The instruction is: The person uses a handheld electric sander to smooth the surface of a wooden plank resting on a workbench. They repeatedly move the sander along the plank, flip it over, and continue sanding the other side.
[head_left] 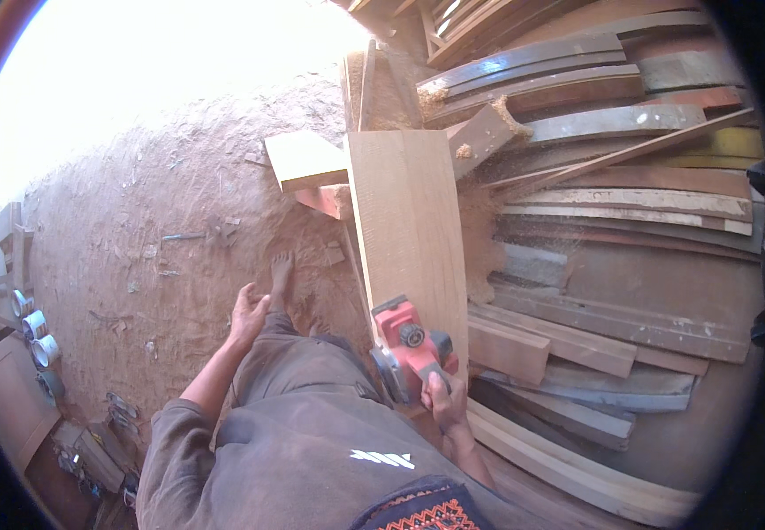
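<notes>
My right hand point(446, 402) is wrapped round the rear handle of a red and black electric hand planer point(407, 340). The planer rests on the near part of a wide, pale wooden board point(407, 208), which stretches away from me. Away from the board, on its left, my left hand point(248, 311) hangs in the air above my leg. Its fingers are loosely bent and apart, with nothing in them. The planer's underside and the board's near end are hidden.
Stacked planks point(630, 208) lie along the right side. A pale wood block point(304, 159) sits left of the board's far end, above a reddish piece point(322, 200). Wood shavings point(508, 115) gather by the planks. White tins point(39, 336) stand far left on the dirt floor point(135, 265).
</notes>
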Demonstrator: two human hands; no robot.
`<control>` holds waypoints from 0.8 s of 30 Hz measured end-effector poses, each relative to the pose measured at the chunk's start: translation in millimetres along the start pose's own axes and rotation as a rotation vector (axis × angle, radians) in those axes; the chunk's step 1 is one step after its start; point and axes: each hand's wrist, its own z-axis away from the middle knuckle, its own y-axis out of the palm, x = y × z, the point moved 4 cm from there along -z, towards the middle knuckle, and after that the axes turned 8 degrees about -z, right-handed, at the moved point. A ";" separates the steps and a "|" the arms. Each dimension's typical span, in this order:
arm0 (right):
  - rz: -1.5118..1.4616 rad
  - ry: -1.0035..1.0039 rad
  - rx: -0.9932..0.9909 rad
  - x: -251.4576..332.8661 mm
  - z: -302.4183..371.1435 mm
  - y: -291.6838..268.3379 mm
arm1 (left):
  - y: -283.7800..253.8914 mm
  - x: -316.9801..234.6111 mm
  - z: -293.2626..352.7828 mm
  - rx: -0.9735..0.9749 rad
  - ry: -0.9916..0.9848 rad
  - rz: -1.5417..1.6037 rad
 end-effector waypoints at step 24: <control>-0.064 -0.027 -0.053 5.3 -27.2 -55.6 | 148.2 -180.7 20.8 0.197 0.426 -0.023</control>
